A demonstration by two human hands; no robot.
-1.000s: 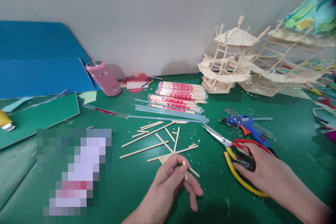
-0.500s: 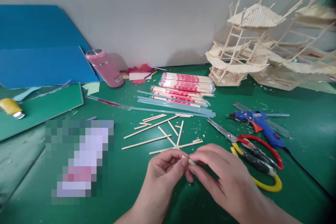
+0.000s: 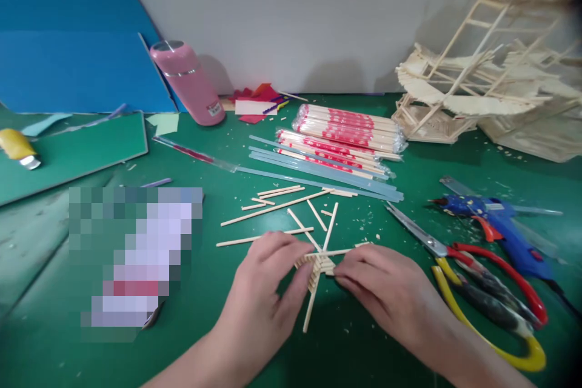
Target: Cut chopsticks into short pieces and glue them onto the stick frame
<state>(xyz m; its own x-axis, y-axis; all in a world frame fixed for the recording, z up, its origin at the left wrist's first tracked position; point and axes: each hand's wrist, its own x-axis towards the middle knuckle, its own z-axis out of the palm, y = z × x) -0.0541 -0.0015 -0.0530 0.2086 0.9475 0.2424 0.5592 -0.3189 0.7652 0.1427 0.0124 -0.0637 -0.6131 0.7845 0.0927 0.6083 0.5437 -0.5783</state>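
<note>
Between my hands is a small piece of short wooden sticks (image 3: 326, 265) laid side by side in slanted rows, with longer sticks crossing around it. My left hand (image 3: 273, 285) pinches its left side between thumb and forefinger. At its right edge, my right hand (image 3: 382, 285) has thumb and fingertips closed on it; the fingers hide that edge. One long stick (image 3: 310, 309) points toward me from under the piece. Just beyond my hands, loose wooden sticks (image 3: 273, 208) of several lengths lie on the green table (image 3: 182, 357).
Scissors (image 3: 439, 247) and a blue glue gun (image 3: 495, 212) lie right. Behind are glue sticks (image 3: 318, 168), packaged sticks (image 3: 350, 127) and a stick-built pavilion model (image 3: 473, 97). Leftward are a pink bottle (image 3: 193, 85), a yellow-handled cutter (image 3: 16, 142) and a blurred-out object (image 3: 150, 254).
My hands have moved apart a little, and the slanted rows of sticks now show between them. The view has shifted, so the scissors, glue gun and model sit farther right.
</note>
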